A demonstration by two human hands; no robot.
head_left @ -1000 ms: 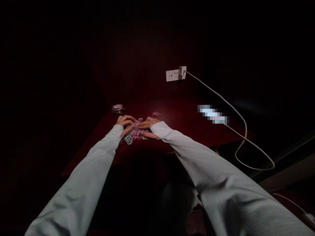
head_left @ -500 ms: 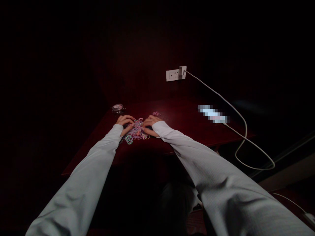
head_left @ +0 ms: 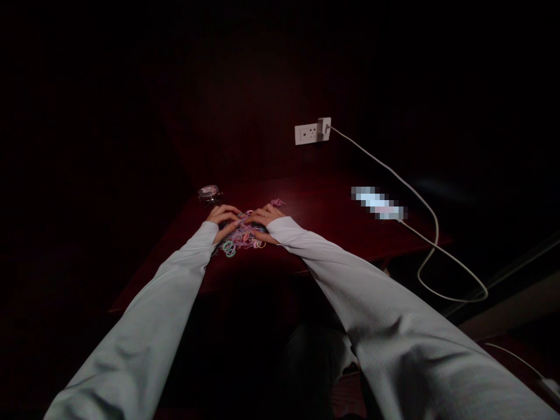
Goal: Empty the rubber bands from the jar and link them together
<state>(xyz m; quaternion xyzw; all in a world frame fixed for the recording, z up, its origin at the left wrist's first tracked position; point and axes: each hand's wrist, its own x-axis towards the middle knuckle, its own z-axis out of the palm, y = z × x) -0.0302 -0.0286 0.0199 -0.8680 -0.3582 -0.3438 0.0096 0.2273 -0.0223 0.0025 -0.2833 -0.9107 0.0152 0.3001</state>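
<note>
A heap of small coloured elastic bands [head_left: 238, 239] lies on a dark red wooden table [head_left: 332, 233]. My left hand [head_left: 222, 218] rests on the heap's left side with its fingers curled over the bands. My right hand [head_left: 263, 220] lies on the right side, fingers bent and touching the bands near the left hand's fingertips. Whether either hand pinches a band is too small and dim to tell. Both arms wear pale long sleeves.
A small round clear jar [head_left: 209, 193] stands just beyond my left hand. A few loose pink bands [head_left: 277, 202] lie past my right hand. A lit phone [head_left: 378, 203] lies right, its white cable [head_left: 431, 233] running to a wall socket [head_left: 311, 132]. Surroundings are dark.
My right hand drew back from my left hand half a second ago and has come in close again over the heap. The left hand has hardly moved.
</note>
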